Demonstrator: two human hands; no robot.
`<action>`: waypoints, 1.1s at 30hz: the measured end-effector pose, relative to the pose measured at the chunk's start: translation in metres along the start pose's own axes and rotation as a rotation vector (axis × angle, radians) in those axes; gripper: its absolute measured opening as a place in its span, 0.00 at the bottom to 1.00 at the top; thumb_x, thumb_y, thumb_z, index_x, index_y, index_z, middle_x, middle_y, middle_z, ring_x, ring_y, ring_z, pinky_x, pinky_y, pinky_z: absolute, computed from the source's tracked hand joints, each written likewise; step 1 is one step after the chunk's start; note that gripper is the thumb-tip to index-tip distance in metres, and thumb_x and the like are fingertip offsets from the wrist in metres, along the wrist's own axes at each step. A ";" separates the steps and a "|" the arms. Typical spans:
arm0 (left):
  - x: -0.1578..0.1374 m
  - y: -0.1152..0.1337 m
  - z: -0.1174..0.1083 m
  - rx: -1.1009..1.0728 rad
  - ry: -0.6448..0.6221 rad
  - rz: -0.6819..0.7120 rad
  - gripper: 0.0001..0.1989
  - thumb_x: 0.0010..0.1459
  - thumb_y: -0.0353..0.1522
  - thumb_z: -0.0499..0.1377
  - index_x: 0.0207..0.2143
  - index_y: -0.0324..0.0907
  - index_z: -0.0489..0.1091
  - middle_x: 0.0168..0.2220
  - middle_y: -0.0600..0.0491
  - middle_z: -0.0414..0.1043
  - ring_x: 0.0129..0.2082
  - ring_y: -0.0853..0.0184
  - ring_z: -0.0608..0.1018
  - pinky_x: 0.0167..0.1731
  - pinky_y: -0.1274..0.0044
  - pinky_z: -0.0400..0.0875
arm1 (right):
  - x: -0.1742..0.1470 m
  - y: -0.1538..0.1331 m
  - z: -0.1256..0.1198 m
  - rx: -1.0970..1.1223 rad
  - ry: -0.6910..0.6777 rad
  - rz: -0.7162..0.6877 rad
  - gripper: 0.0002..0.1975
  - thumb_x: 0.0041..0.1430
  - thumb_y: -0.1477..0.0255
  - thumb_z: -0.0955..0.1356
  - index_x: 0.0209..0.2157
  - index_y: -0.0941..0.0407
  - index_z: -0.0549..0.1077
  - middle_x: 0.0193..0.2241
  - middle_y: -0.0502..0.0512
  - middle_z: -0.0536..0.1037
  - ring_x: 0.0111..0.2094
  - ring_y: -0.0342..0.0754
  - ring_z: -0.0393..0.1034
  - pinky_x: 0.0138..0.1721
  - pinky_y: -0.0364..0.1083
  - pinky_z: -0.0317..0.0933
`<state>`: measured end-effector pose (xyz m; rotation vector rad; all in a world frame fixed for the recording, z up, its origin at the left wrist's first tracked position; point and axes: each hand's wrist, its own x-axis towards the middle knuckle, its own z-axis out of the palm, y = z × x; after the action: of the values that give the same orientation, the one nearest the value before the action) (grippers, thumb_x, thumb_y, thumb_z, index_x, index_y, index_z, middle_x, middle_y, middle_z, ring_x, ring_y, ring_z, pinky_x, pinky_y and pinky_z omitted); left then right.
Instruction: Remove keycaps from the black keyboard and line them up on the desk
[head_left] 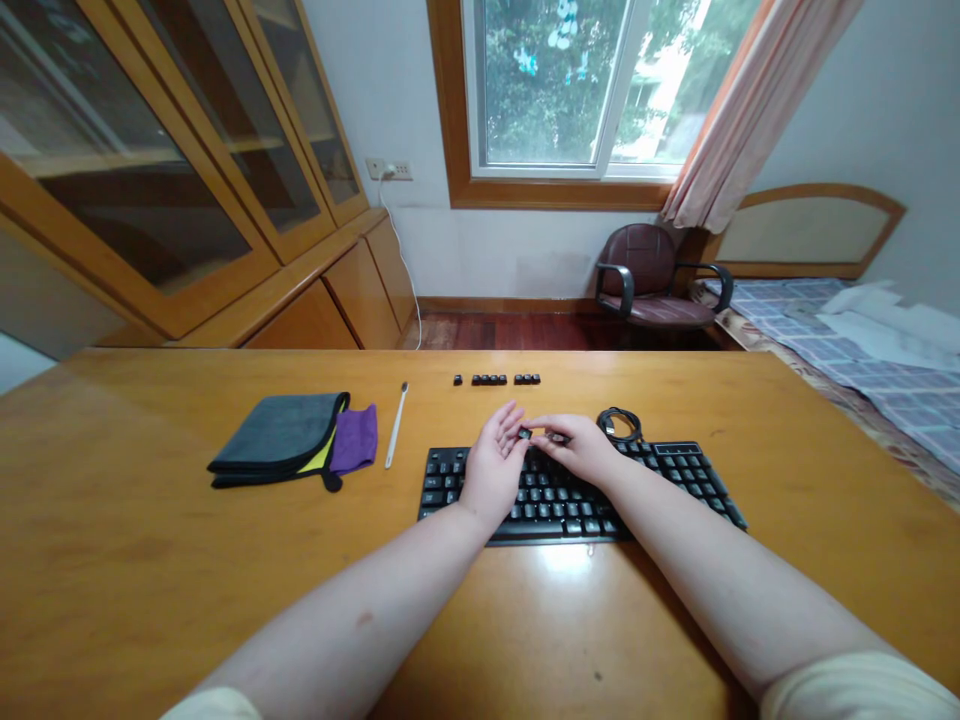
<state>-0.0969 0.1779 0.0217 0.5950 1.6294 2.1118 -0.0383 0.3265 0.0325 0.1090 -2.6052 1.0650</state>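
A black keyboard lies on the desk beneath both hands. Above its upper rows, my left hand is turned palm up, fingers slightly curved, its thumb against a small black keycap. My right hand comes in from the other side, index finger and thumb pinched at the same keycap. Something dark shows between the curled fingers of my right hand; I cannot tell what it is. Beyond the hands, several loose black keycaps stand in a row of small groups, with a single keycap at the left end.
A white toothbrush lies left of the keyboard. Farther left is a folded grey cloth with a purple cloth beside it. A coiled black cable sits behind the keyboard. Past the wooden desk stands an armchair.
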 end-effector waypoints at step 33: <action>-0.011 0.007 0.003 0.480 -0.150 0.219 0.12 0.53 0.24 0.53 0.39 0.42 0.70 0.46 0.49 0.68 0.45 0.66 0.72 0.45 0.71 0.68 | 0.078 0.086 -0.024 -0.276 0.097 0.612 0.12 0.48 0.69 0.70 0.36 0.57 0.77 0.29 0.56 0.78 0.27 0.44 0.70 0.31 0.42 0.60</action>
<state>-0.0869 0.1725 0.0281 1.0978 2.0716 1.7555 -0.1217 0.4092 0.0163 -0.8253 -2.7221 0.8284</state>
